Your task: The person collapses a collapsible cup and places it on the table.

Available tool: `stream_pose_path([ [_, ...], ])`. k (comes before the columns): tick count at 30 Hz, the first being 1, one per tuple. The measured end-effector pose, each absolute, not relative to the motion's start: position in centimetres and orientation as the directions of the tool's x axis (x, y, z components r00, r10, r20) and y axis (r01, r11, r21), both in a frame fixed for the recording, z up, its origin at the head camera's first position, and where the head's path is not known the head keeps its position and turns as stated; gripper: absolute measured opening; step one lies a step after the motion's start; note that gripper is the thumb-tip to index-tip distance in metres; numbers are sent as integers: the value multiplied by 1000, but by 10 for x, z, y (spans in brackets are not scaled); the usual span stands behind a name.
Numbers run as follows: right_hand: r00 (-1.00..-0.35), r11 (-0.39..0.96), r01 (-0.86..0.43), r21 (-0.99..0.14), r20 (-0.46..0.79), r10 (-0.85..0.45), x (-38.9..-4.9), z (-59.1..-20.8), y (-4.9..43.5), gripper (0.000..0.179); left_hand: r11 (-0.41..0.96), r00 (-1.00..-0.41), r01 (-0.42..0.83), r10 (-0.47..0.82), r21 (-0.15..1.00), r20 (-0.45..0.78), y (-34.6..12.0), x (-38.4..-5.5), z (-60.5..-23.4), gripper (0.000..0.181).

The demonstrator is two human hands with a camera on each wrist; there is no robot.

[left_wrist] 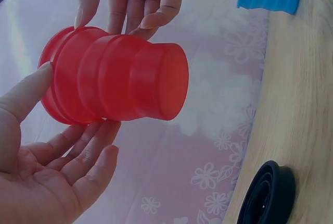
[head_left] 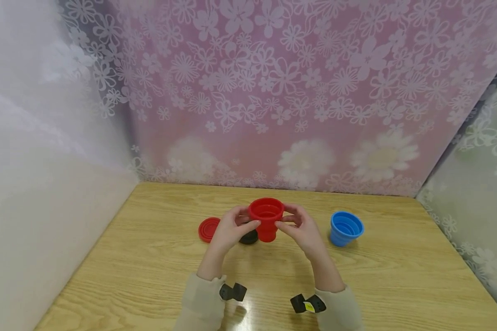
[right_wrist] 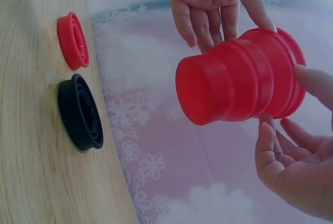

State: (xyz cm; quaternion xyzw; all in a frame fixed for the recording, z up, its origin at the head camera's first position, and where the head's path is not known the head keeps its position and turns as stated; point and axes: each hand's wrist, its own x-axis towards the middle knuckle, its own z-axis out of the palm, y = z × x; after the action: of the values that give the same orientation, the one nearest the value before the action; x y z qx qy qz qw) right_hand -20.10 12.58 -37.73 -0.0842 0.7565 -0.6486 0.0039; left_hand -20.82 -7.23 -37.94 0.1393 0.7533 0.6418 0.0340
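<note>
Both hands hold a red collapsible cup (head_left: 267, 225), fully extended with its stepped rings showing, up off the table. My left hand (head_left: 231, 228) grips its left side near the rim, thumb in front and fingers behind. On the opposite side my right hand (head_left: 303, 228) pinches the rim area the same way. The wrist views show the cup's smooth base (left_wrist: 174, 82) and ringed wall, with thumbs close to the rim. A black collapsed cup (right_wrist: 80, 112) lies on the table behind the left hand, partly hidden in the head view.
A red collapsed cup (head_left: 209, 229) lies flat left of the black one, partly covered by the left hand. At the right stands an extended blue collapsible cup (head_left: 344, 230), tilted in view. The wooden table (head_left: 149, 276) meets flowered curtains at its back and sides.
</note>
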Motion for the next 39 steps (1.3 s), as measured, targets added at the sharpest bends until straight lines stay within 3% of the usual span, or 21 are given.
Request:
stream_pose_path([
  [9, -977, 124, -183, -975, 167, -133, -200, -381, 126, 50, 112, -947, 204, 273, 973, 167, -73, -202, -370, 51],
  [22, -987, 122, -158, -980, 151, -63, -198, -382, 124, 38, 143, -965, 200, 201, 969, 170, -69, -196, -362, 39],
  [28, -984, 55, -174, -983, 172, -38, -199, -383, 120, 26, 154, -966, 228, 159, 961, 203, -65, -195, -360, 29],
  [39, -993, -17, -110, -994, 111, -38, -198, -383, 117, 19, -13, -960, 241, 147, 970, 240, -60, -198, -370, 21],
])
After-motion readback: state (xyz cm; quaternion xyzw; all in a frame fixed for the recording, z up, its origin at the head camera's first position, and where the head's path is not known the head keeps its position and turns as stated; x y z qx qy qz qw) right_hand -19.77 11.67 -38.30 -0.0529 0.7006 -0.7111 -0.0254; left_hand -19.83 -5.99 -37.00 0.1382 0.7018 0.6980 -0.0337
